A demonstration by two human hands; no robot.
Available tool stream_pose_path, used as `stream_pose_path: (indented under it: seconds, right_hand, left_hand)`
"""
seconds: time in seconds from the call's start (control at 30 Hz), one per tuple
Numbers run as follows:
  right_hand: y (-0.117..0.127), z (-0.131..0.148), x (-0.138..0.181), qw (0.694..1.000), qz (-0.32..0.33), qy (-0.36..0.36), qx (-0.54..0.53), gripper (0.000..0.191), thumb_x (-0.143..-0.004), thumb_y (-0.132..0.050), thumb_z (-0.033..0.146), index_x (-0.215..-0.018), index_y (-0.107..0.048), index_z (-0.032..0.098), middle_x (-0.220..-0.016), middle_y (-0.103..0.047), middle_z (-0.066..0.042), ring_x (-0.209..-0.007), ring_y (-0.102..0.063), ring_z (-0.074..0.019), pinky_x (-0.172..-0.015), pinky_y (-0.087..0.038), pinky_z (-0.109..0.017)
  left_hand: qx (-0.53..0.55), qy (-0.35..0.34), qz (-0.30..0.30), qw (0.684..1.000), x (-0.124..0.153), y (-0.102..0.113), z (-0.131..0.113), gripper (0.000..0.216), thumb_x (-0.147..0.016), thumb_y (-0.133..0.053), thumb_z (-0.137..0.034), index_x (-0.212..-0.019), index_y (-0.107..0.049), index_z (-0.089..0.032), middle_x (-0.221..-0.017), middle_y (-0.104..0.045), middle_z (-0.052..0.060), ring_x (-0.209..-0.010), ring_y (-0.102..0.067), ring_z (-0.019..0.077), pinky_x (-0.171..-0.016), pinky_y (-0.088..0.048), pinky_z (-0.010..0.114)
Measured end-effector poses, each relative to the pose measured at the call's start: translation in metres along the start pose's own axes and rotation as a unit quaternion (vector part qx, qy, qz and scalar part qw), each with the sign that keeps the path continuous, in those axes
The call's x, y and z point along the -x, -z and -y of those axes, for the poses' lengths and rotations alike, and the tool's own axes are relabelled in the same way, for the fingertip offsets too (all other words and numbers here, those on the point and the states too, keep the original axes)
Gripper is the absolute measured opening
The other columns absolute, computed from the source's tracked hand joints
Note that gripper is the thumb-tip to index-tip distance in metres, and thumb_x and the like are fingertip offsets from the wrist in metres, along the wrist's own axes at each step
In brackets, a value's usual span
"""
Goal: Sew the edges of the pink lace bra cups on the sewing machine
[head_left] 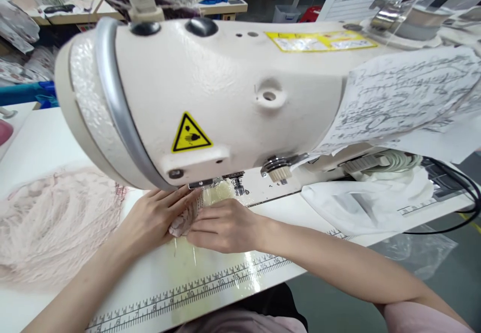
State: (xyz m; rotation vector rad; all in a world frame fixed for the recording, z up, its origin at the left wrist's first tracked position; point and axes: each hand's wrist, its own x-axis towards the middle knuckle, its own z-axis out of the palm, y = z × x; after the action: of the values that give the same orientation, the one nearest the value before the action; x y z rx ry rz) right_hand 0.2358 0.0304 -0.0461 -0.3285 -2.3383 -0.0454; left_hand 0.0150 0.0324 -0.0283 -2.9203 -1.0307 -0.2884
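A small piece of pale pink lace fabric (183, 224) lies bunched under the head of a white sewing machine (233, 92). My left hand (160, 216) rests on its left side, fingers stretched toward the needle area and partly hidden by the machine. My right hand (223, 226) grips the fabric's right edge, its fingers bent and pressed together. The needle and presser foot are hidden behind the machine head and my hands. Left of my left arm, a larger heap of pale pink lace (60, 222) spreads over the table.
A printed ruler strip (195, 293) runs along the table's front edge. White cloth (353, 205) lies at the right, near black cables (471, 187). Handwritten paper (402, 97) is fixed to the machine, and a thread spool (423, 22) stands on top.
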Motion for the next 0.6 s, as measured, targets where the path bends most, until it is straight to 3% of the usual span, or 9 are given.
stream_pose_path:
  seconds: [0.17,0.6]
  right_hand:
    - [0.0008,-0.0013,-0.0015,0.999,-0.044,-0.002,0.006,0.017,-0.09,-0.059,0.018,-0.077,-0.069,0.02,-0.071,-0.07,0.007,-0.071,-0.064,-0.0083,-0.06,-0.053,-0.02]
    - [0.0092,-0.0086,0.0006,1.0,-0.013,-0.019,0.015,0.017,-0.091,-0.057,0.017,-0.081,-0.071,0.02,-0.069,-0.069,0.006,-0.067,-0.061,-0.0081,-0.066,-0.051,-0.021]
  left_hand:
    - [-0.004,-0.002,-0.01,1.0,-0.0035,0.0033,-0.0013,0.054,-0.088,-0.049,-0.025,-0.142,-0.045,-0.019,-0.136,-0.058,0.009,-0.103,-0.066,0.0253,-0.08,-0.052,0.038]
    - [-0.012,0.025,-0.016,1.0,-0.0045,-0.0029,-0.004,0.061,-0.085,-0.055,-0.029,-0.144,-0.042,-0.018,-0.128,-0.063,0.013,-0.098,-0.065,0.0279,-0.075,-0.052,0.039]
